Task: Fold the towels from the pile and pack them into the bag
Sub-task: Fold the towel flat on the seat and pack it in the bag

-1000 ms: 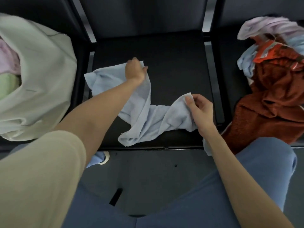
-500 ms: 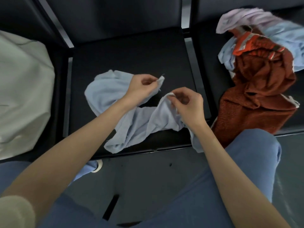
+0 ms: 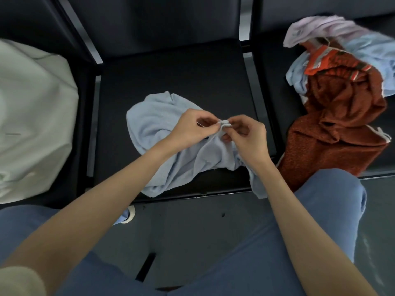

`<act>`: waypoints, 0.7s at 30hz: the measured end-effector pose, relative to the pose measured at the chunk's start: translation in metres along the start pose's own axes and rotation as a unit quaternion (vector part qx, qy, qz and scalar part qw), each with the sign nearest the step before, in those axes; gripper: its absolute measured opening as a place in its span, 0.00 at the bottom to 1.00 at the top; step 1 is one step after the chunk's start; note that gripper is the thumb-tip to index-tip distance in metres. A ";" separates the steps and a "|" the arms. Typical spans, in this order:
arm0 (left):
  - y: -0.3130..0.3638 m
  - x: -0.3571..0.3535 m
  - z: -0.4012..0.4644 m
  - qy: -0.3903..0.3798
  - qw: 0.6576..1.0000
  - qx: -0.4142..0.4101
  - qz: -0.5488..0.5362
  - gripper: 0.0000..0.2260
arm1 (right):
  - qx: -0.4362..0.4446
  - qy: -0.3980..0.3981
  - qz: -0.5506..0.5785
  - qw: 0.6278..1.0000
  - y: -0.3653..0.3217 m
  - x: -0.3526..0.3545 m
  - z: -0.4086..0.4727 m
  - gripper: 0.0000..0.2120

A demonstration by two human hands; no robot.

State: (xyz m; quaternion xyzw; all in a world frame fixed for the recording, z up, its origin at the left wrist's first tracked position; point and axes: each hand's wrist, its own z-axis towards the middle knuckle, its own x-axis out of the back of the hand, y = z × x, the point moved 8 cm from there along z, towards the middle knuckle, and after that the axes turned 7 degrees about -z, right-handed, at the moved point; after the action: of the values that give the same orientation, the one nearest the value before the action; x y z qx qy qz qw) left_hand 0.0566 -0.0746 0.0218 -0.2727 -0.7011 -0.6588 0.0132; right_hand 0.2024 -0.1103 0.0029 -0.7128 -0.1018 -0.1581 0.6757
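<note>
Pinching two corners of the blue towel [image 3: 162,133] together, left hand [image 3: 188,127] and right hand [image 3: 245,135] meet. Recommendation: align edges squarely before flattening on the seat [image 3: 181,69].

Row of dark padded seats [image 3: 175,77] runs across the upper half of the frame, split by shiny black metal rails [image 3: 248,67] with dark backrests [image 3: 162,18] above. Lower half is a grey floor [image 3: 192,231], a few dark specks on it, pretty dim lighting overall.

- Left hand [image 3: 193,128]: reaching forward on a bare forearm, fingers curled, fingertips pinching a cloth corner.
- Right hand [image 3: 245,135]: just beside it, fingers curled, pinching the same spot.
</note>
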 end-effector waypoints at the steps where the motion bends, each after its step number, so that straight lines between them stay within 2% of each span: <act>1: 0.001 0.000 -0.001 0.006 1.000 -0.006 0.008 0.06 | 0.000 -0.001 0.002 1.000 0.000 0.000 -0.001 0.04; 9: 0.020 0.028 -0.019 0.067 0.989 0.000 0.130 0.08 | 0.026 -0.009 0.025 0.999 -0.028 0.007 -0.013 0.06; 13: 0.027 0.060 -0.039 0.108 0.983 -0.013 0.147 0.07 | 0.050 0.001 0.027 0.998 -0.054 0.014 -0.019 0.08; 16: 0.027 0.082 -0.051 0.138 0.986 -0.003 0.090 0.07 | 0.068 0.023 0.035 0.997 -0.074 0.027 -0.022 0.05; 18: 0.029 0.079 -0.059 0.116 0.992 -0.006 0.057 0.07 | 0.082 0.023 0.024 0.996 -0.087 0.033 -0.024 0.05; 21: 0.041 0.056 -0.075 0.054 0.995 -0.055 0.061 0.09 | 0.116 -0.003 0.001 0.993 -0.110 0.034 -0.032 0.07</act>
State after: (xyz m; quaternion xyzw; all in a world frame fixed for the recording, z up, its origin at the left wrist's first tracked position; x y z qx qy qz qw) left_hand -0.0003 -0.1250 0.0904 -0.2793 -0.6441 -0.7082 0.0755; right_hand 0.1922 -0.1368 0.1188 -0.6301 -0.1210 -0.1420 0.7538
